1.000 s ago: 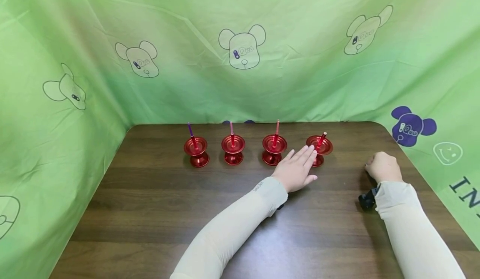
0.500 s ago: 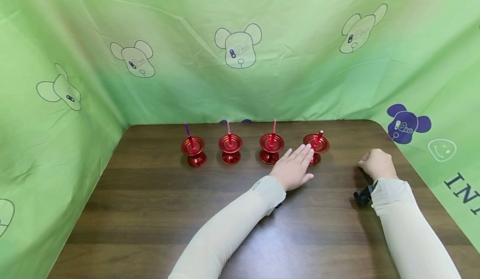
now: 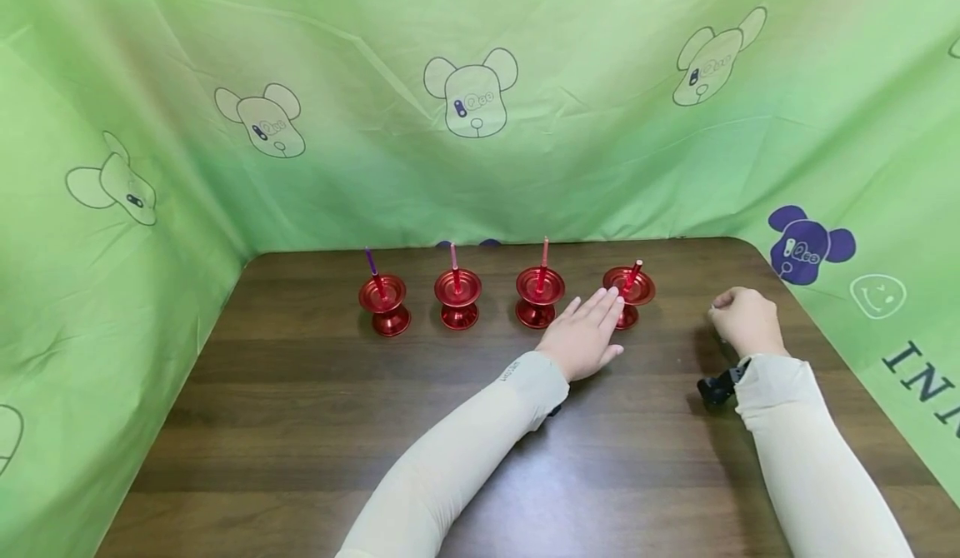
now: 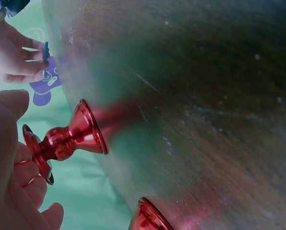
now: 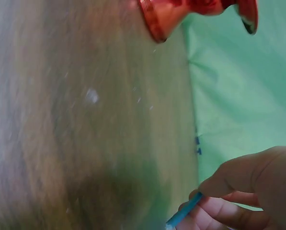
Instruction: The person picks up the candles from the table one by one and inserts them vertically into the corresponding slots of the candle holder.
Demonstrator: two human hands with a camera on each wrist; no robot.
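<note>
Four red metal candle holders would make a row, several of them standing across the table's far side. My left hand (image 3: pixel 581 341) reaches to the rightmost candle holder (image 3: pixel 637 287), its fingers straight against the near side of the dish; in the left wrist view they overlap the dish of that holder (image 4: pixel 68 141). A short red tube (image 3: pixel 634 271) with a pale top rises from this dish. To its right, my right hand (image 3: pixel 746 321) pinches a thin blue candle (image 5: pixel 185 211) between thumb and fingers, raised over the table and pointing down-left in the right wrist view.
Three more holders, bearing a purple candle (image 3: pixel 371 262), a pink candle (image 3: pixel 453 256) and a coral candle (image 3: pixel 545 252), stand to the left. The brown wooden table (image 3: pixel 337 441) meets a green printed cloth (image 3: pixel 375 125) behind and at both sides.
My right hand has moved slightly left and turned, its fingertips now showing more. The left hand keeps its place at the rightmost holder. The whole head view has shifted a little.
</note>
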